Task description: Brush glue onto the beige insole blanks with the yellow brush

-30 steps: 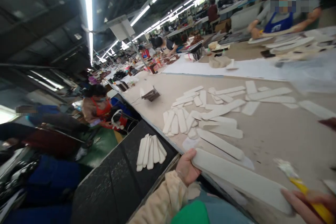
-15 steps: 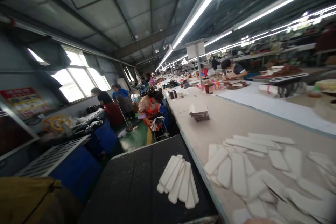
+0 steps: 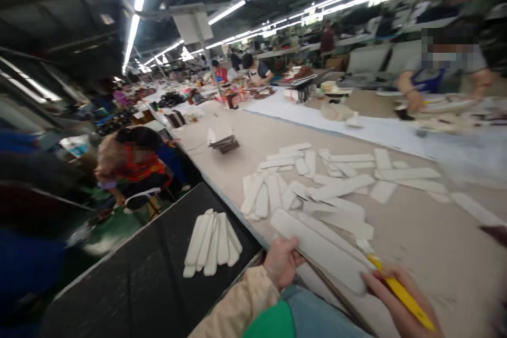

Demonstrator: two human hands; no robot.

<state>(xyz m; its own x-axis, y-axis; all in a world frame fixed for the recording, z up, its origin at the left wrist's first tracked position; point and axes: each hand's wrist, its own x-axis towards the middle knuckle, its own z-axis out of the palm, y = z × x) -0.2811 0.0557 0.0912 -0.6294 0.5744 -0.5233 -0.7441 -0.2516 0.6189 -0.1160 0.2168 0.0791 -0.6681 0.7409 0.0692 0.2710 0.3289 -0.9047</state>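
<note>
A long white panel with rounded ends (image 3: 325, 251) lies tilted in front of me at the table's edge. My left hand (image 3: 283, 261) grips it near its left end, thumb on top and fingers beneath. In my right hand (image 3: 400, 296) is a yellow-handled brush (image 3: 404, 296), its pale bristle end pointing away from me. The fingertips of that hand meet the right end of the panel. Many similar white pieces (image 3: 340, 187) lie scattered and overlapping just beyond. Another fanned group of white pieces (image 3: 212, 243) rests on the black surface to the left.
The black board (image 3: 146, 269) adjoins the beige table (image 3: 420, 253) on my left. A stack of thin pieces (image 3: 224, 140) stands farther along the table. One co-worker (image 3: 134, 161) bends down at the left; another co-worker (image 3: 443, 74) works across the table at the right.
My view has swung right and down. Both hands have come into sight, the left with a white panel and the right with the yellow brush.
</note>
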